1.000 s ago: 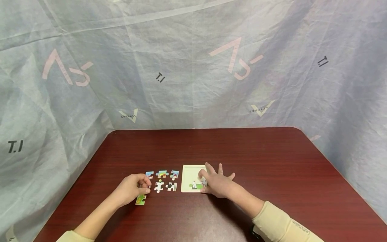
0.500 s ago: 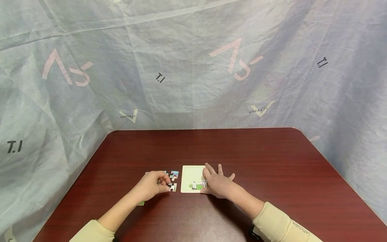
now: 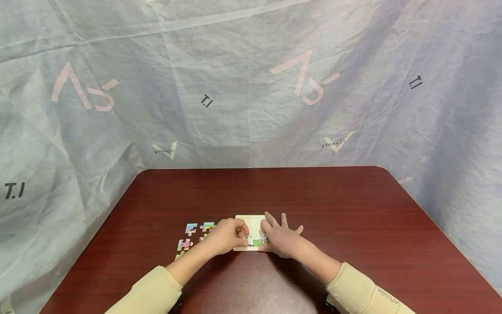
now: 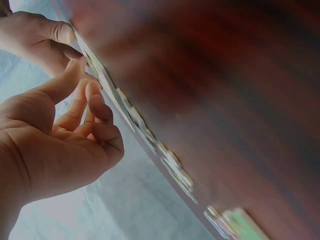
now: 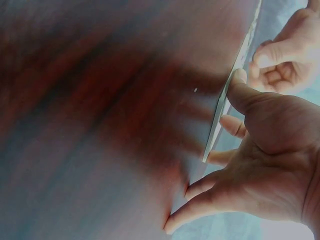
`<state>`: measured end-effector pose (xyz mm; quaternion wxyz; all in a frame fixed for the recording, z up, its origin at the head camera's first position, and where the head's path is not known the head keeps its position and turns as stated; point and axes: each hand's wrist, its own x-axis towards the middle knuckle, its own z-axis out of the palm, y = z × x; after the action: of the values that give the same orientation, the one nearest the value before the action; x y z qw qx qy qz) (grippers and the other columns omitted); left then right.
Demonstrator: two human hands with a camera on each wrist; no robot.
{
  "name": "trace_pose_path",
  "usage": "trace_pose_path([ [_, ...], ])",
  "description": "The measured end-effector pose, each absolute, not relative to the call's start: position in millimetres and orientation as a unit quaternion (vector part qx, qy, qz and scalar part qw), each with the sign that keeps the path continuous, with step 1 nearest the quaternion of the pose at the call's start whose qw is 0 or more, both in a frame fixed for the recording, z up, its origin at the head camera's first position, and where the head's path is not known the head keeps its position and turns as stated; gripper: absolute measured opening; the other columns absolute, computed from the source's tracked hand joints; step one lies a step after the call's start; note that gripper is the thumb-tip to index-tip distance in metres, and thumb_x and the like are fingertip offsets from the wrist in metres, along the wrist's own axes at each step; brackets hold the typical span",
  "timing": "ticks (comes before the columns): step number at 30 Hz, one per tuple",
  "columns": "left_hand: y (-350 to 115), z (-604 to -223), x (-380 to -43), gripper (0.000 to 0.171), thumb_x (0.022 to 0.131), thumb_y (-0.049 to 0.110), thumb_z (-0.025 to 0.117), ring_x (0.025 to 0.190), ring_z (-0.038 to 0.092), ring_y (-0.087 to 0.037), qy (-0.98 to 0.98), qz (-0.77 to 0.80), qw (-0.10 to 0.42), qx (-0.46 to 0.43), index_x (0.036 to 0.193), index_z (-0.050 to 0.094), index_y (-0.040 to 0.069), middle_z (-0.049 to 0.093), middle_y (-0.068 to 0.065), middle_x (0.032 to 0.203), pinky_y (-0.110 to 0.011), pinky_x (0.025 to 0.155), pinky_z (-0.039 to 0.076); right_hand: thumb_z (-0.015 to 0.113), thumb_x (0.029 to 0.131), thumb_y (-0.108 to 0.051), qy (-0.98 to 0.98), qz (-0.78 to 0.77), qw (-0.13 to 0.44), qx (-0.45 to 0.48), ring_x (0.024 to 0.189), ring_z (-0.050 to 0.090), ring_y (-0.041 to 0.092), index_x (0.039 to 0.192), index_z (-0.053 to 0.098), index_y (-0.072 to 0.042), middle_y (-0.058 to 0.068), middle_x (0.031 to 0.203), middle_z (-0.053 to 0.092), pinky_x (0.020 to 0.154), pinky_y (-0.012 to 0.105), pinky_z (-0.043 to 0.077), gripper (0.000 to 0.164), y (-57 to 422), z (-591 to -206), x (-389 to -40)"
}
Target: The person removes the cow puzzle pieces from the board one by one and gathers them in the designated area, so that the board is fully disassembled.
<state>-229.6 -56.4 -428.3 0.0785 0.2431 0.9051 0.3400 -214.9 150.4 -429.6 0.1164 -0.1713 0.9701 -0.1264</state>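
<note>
A cream puzzle tray (image 3: 252,222) lies flat on the table. Low in it, picture pieces (image 3: 255,242) in white and green are fitted near the front edge. My right hand (image 3: 285,239) rests over the tray's right part, fingers spread. In the right wrist view its thumb touches the tray's near edge, and two outer fingertips reach the tabletop. My left hand (image 3: 225,237) hovers at the tray's left edge, fingers loosely curled. Between its thumb and fingers a gap shows in the left wrist view, with no piece visible there.
Left of the tray lie loose jigsaw pieces: a blue one (image 3: 191,227), a blue-yellow one (image 3: 208,226) and a pink one (image 3: 184,244). Others are partly hidden behind my left forearm. The table (image 3: 313,192) is dark red wood, with a grey printed cloth (image 3: 251,126) hanging behind.
My left hand has moved right, from over the loose pieces to the tray's left edge, uncovering the pink piece. The right hand stays in place on the tray.
</note>
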Motion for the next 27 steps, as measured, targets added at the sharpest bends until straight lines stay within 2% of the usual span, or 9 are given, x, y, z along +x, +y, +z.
trace_pose_path([
  [9,-45,-429,-232,0.026,0.076,0.01,0.088,0.064,0.05,-0.009,0.918,0.31,0.08,0.233,0.093,0.068,0.007,0.056,0.004,0.071,-0.029,0.064,0.044,0.07,0.09,-0.045,0.97,-0.125,0.116,-0.174,0.142,0.019,0.06,0.103,0.041,-0.019,0.015,0.164,0.022,0.085,0.089,0.025,0.041,150,-430,-215],
  [27,-38,-429,-230,0.026,0.075,0.011,0.089,0.066,0.049,-0.01,0.933,0.282,0.081,0.208,0.087,0.067,0.01,0.053,0.005,0.073,-0.029,0.064,0.044,0.07,0.091,-0.044,0.97,-0.121,0.129,-0.166,0.143,0.016,0.059,0.106,0.044,-0.019,0.014,0.165,0.019,0.086,0.089,0.023,0.039,149,-430,-216],
])
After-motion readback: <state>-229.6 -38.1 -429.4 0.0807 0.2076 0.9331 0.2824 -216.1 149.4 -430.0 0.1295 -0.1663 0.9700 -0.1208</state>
